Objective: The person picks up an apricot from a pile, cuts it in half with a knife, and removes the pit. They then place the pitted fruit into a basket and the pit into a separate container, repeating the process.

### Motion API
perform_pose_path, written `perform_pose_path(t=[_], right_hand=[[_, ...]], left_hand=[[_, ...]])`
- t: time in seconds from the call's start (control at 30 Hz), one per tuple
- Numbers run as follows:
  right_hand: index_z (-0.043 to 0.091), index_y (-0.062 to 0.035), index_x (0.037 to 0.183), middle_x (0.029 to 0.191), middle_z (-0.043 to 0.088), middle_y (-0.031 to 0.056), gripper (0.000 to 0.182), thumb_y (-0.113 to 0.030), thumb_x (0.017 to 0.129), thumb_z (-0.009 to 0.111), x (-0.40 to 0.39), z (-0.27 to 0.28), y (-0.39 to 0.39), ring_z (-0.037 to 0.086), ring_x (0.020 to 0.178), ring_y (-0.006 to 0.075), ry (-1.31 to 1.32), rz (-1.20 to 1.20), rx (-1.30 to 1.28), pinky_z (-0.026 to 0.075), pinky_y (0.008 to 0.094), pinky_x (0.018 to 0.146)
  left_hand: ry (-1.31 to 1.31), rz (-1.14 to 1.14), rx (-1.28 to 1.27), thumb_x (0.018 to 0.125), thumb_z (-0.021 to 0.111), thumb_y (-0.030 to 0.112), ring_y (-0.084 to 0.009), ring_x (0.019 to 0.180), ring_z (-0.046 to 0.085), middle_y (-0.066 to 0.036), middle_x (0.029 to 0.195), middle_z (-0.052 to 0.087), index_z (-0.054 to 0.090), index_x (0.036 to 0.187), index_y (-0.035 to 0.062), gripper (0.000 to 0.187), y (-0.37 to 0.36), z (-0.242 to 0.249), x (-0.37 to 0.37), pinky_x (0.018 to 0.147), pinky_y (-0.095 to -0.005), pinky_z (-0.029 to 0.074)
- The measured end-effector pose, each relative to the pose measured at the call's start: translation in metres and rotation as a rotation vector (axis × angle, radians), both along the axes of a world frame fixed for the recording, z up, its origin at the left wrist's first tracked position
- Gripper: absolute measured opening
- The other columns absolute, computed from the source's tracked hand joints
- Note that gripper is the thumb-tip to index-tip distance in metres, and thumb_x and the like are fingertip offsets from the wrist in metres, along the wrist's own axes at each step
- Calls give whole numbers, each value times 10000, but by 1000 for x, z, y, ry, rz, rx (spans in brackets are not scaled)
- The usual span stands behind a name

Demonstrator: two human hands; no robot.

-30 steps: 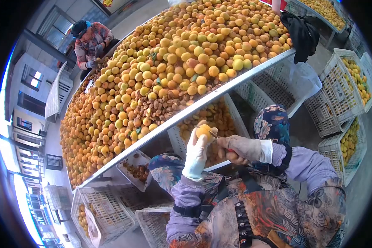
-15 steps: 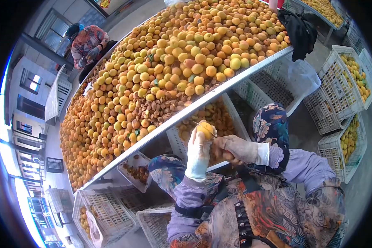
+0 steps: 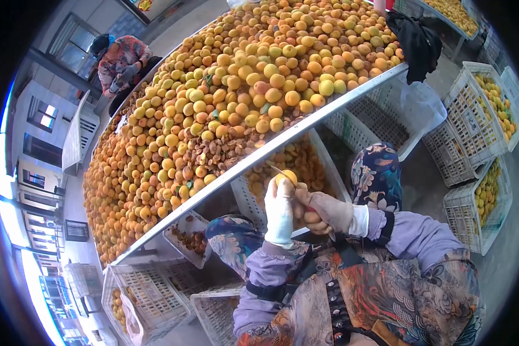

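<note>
My gloved left hand [image 3: 279, 209] is closed around a yellow-orange apricot [image 3: 288, 177], whose top shows above the fingers. Close against it on the right, my gloved right hand [image 3: 330, 211] is wrapped round a small knife [image 3: 277, 169]. The knife's thin blade tip sticks out past the apricot, while most of its length is hidden by the hands and fruit. Below both hands stands a white crate [image 3: 333, 165] holding apricot pieces. Behind it, a large heap of whole apricots [image 3: 254, 75] covers the metal-edged table.
The table's metal rim [image 3: 294, 131] runs diagonally in front of me. Pits [image 3: 210, 151] lie among the fruit near the edge. Stacked crates of apricots [image 3: 464, 124] stand at right, more crates [image 3: 150, 291] at lower left. A black garment [image 3: 418, 43] hangs on the corner. A co-worker [image 3: 124, 63] sits at far left.
My hands have come closer together and slightly lower, with the right hand moving left against the left. Less of the apricot shows now, and the blade tip points up and left.
</note>
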State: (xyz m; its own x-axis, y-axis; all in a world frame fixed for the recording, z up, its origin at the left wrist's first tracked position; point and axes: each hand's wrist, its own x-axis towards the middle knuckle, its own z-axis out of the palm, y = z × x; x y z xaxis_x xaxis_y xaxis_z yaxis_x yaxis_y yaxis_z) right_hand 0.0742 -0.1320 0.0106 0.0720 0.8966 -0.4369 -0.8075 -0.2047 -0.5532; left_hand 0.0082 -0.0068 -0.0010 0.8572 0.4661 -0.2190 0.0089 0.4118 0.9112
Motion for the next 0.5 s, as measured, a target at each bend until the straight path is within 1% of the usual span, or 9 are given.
perform_pose_path(t=[0.03, 0.1, 0.13, 0.2, 0.23, 0.3, 0.43, 0.47, 0.5], right_hand=[[473, -112, 787, 465, 283, -50, 494, -572, 925, 355, -1, 0, 0, 258, 327, 66, 2, 2, -1, 206, 220, 295], [478, -110, 798, 464, 270, -54, 493, -568, 928, 350, -4, 2, 1, 254, 326, 64, 0, -28, 62, 210, 212, 293], [478, -110, 798, 464, 270, -54, 493, -568, 928, 350, -5, 0, 2, 254, 326, 64, 3, -26, 63, 210, 212, 293], [490, -108, 813, 464, 268, -53, 481, -551, 937, 349, -7, -7, 4, 253, 325, 65, 56, -21, 133, 211, 215, 293], [490, -108, 813, 464, 268, -53, 481, -551, 937, 349, -8, -8, 5, 253, 325, 65, 57, -20, 133, 211, 215, 293], [501, -101, 826, 465, 263, -54, 466, -525, 948, 353, -10, -8, 7, 256, 324, 67, 68, -34, 140, 214, 214, 294], [496, -91, 839, 463, 292, -45, 497, -566, 924, 374, -12, -5, 7, 266, 322, 63, 13, -49, 134, 211, 216, 271], [507, -87, 853, 466, 326, -38, 470, -535, 933, 388, -12, -4, 4, 280, 319, 67, -127, -49, 104, 223, 217, 271], [518, -83, 868, 469, 360, -30, 443, -505, 941, 402, -12, -2, 2, 294, 315, 72, -269, -48, 76, 235, 219, 270]], left_hand=[[2, 2, -1, 942, 501, 341, -149, 789, 591, -88, 902, 599, 488, 1108, 56, 330, 1, -4, -1, 708, -257, 496], [-94, -82, -301, 936, 487, 416, -166, 779, 598, -89, 892, 607, 504, 1091, 63, 386, 2, -11, -3, 702, -273, 505], [-91, -81, -300, 936, 487, 416, -166, 779, 598, -89, 892, 607, 504, 1091, 63, 386, 1, -8, -4, 702, -273, 505], [-72, -81, -495, 913, 484, 490, -193, 822, 607, -97, 909, 613, 509, 1122, 60, 479, -4, 1, -7, 756, -304, 511], [-71, -80, -495, 913, 484, 490, -193, 822, 607, -97, 909, 613, 509, 1122, 60, 479, -6, 2, -7, 756, -304, 511], [-70, 30, -547, 897, 500, 507, -209, 883, 606, -101, 944, 617, 505, 1166, 46, 534, -12, 2, -7, 826, -331, 502], [-129, 36, -501, 890, 525, 493, -216, 927, 598, -100, 991, 608, 497, 1198, 36, 552, -7, -6, -5, 870, -342, 487], [-157, 70, -347, 896, 515, 485, -222, 955, 591, -105, 1020, 607, 496, 1199, 30, 547, -1, -18, -5, 877, -357, 483], [-185, 104, -192, 903, 506, 477, -229, 982, 584, -110, 1049, 606, 495, 1200, 23, 542, 4, -20, -5, 884, -371, 479]])
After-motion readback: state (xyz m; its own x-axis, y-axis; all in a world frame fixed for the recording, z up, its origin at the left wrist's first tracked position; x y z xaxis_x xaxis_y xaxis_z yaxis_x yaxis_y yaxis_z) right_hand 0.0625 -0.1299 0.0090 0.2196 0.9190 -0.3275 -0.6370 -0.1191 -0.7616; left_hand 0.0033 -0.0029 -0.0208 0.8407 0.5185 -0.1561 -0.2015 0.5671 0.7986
